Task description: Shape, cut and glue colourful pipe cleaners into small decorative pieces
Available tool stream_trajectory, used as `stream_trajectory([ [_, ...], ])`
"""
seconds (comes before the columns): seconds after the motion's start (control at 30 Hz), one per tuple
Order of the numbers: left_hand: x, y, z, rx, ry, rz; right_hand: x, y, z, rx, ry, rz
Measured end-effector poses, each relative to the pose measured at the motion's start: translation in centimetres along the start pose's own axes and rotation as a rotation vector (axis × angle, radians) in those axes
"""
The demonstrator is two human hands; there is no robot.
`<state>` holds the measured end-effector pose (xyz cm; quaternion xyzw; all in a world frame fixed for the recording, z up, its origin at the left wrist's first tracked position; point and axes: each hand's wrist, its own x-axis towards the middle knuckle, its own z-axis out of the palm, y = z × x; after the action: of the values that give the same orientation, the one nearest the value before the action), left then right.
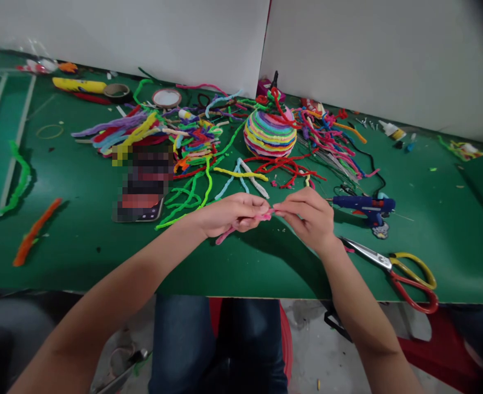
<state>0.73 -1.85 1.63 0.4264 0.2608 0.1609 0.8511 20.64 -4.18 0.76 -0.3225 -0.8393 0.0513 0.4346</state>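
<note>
My left hand (231, 213) and my right hand (307, 213) meet above the green table (102, 251), both pinching one pink pipe cleaner (262, 217). Its loose tail (224, 236) hangs out below my left hand. Behind the hands lies a striped ball (270, 134) wound from coloured pipe cleaners, with a heap of loose pipe cleaners (184, 139) to its left and more (332, 139) to its right.
A blue glue gun (364, 206) and scissors with red and yellow handles (406, 273) lie right of my right hand. A phone (143, 202) lies at left, an orange pipe cleaner (36, 232) further left. Tape rolls (166, 98) and white boards stand at the back.
</note>
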Motion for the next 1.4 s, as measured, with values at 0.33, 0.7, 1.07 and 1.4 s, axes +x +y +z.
stream_trajectory([
  [0.33,0.4,-0.3,-0.6,-0.189,-0.077,-0.048,-0.6,0.8,0.5,-0.107,0.015,-0.098],
  [0.7,0.6,-0.4,-0.6,-0.198,-0.087,-0.097,0.1,0.3,0.4,-0.287,0.035,-0.235],
  [1.07,0.0,0.6,-0.1,0.317,0.153,0.082,-0.3,1.8,0.7,-0.181,-0.096,-0.099],
  [1.4,0.0,0.9,-1.1,0.281,0.214,-0.021,-0.9,2.4,1.0,-0.207,-0.031,-0.037],
])
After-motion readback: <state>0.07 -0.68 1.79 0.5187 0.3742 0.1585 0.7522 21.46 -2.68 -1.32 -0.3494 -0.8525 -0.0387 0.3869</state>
